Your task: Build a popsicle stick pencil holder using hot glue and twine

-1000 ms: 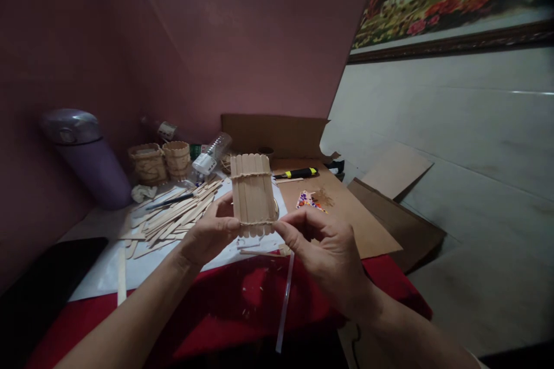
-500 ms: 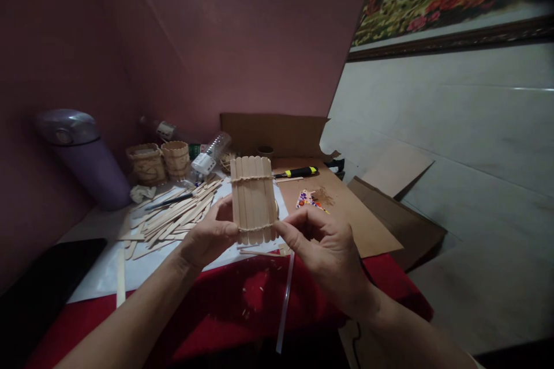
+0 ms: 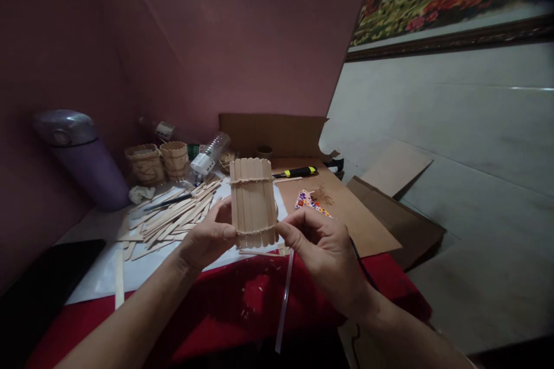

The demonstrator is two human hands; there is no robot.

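A cup of upright popsicle sticks [image 3: 254, 206] is held up in front of me, banded near its top and bottom with thin twine [image 3: 255, 232]. My left hand [image 3: 212, 233] is closed on its lower left side, thumb in front and fingers behind. At the lower right edge, my right hand [image 3: 322, 251] pinches with thumb and forefinger at the level of the bottom twine. The fingertips cover what lies between them. Below the right hand, a long translucent glue stick [image 3: 284, 305] sticks out past the table edge.
Loose popsicle sticks [image 3: 177, 219] are heaped on white paper at left. Behind them stand two finished cups [image 3: 175, 160], clear plastic bottles [image 3: 210, 153] and a purple flask [image 3: 86, 155]. A yellow-black utility knife [image 3: 298, 172] and a patterned object [image 3: 309, 202] lie on cardboard [image 3: 355, 219].
The cup has dipped slightly and its base has tilted a little to the right. Both hands keep the same hold; the right fingertips have moved slightly with the cup's edge.
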